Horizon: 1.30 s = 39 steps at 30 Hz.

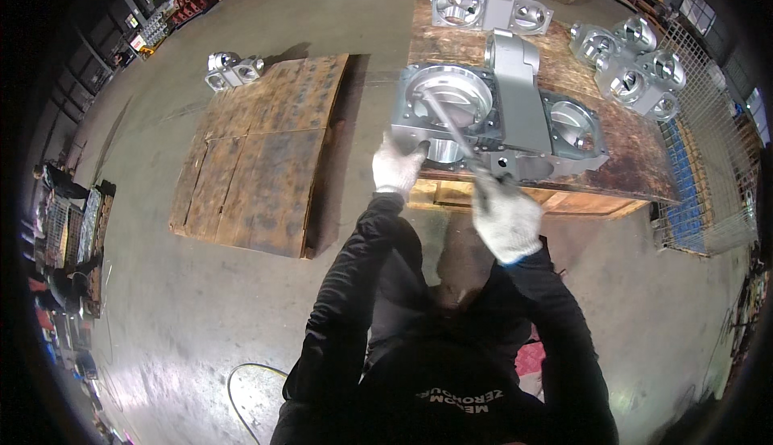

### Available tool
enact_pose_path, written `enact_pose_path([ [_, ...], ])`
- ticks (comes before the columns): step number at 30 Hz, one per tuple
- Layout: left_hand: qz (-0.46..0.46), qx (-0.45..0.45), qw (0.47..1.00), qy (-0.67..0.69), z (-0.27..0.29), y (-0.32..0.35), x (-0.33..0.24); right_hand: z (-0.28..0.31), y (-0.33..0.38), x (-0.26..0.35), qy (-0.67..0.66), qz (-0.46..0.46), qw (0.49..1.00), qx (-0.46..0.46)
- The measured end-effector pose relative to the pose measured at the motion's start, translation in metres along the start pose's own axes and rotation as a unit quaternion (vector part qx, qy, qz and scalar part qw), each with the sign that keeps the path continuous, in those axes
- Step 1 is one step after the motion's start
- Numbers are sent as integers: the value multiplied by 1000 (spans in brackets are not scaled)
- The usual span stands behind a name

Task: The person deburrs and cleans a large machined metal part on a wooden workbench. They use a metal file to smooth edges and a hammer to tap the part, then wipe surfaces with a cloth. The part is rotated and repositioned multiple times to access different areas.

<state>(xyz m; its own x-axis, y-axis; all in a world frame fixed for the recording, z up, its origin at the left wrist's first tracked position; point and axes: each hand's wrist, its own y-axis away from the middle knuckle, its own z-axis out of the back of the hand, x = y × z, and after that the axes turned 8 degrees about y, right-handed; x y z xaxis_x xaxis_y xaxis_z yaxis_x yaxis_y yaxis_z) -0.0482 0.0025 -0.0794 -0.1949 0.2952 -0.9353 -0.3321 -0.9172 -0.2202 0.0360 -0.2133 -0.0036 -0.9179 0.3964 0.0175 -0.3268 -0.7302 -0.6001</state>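
A large silver-grey metal casting with round machined bores lies on the wooden table, right in front of me. My right hand, in a white glove with dark fingertips, is closed round a long, thin grey rod-shaped tool. The tool slants up and left, its far end over the big left bore of the casting; whether it touches the bore wall I cannot tell. At the casting's near left corner, my gloved left hand grips the edge, thumb toward the small front bore.
More metal castings stand on the table, one at the back and others at the right. Left is a low wooden platform with a smaller casting by its far edge. A wire mesh cage adjoins the table's right. A hose lies on the floor.
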Motion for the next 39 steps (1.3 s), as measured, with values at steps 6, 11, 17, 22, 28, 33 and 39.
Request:
enact_pose_path([
  [6,16,-11,1000,-15,-3,3,-5,-1,12,-25,-30,-23,998,-59],
  [11,-13,-1,1000,-19,-5,1,-11,-25,-38,25,-79,-14,996,27],
  [17,9,2,1000,-16,6,3,-12,-12,-7,-7,14,8,1000,16],
  [22,12,-10,999,-48,-2,1,-3,-18,16,-8,-7,-49,997,-55],
  [28,95,41,994,29,-1,-20,33,-50,-43,57,-57,26,997,-37],
  [33,78,50,995,-27,8,-8,10,-27,-40,44,-106,9,991,75],
  [39,17,4,999,-32,-4,4,-8,-5,1,15,-50,-29,998,23],
])
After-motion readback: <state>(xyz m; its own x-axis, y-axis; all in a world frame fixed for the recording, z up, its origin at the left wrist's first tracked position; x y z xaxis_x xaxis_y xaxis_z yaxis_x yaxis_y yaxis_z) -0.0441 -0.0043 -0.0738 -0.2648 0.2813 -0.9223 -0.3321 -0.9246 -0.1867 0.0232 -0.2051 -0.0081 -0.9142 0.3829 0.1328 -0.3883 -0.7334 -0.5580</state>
